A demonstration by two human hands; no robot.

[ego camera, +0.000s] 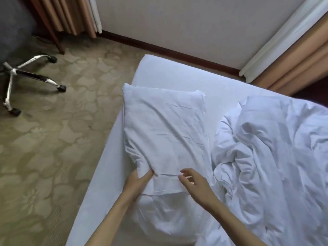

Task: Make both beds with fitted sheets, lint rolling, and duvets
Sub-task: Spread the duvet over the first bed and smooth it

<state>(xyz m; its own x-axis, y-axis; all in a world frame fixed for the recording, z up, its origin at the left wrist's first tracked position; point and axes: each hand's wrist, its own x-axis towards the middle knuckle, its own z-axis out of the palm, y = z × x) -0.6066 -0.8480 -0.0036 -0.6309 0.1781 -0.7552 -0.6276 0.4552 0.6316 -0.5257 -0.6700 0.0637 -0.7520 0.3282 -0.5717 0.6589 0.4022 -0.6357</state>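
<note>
The left hand point(138, 181) grips the near end of the white pillow point(165, 128) at the bed's point(156, 71) left side. The right hand point(195, 183) hangs beside it, fingers loose, holding nothing. A crumpled duvet point(266, 148) lies to the right.

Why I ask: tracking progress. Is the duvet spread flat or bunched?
Bunched. The duvet lies crumpled in deep folds, with bare sheet showing at the far corner.

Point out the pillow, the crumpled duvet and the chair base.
pillow point(165, 125), head view, middle of its top face.
duvet point(266, 148), head view, crumpled folds right of the pillow.
chair base point(35, 78), head view, one chrome leg.
</note>
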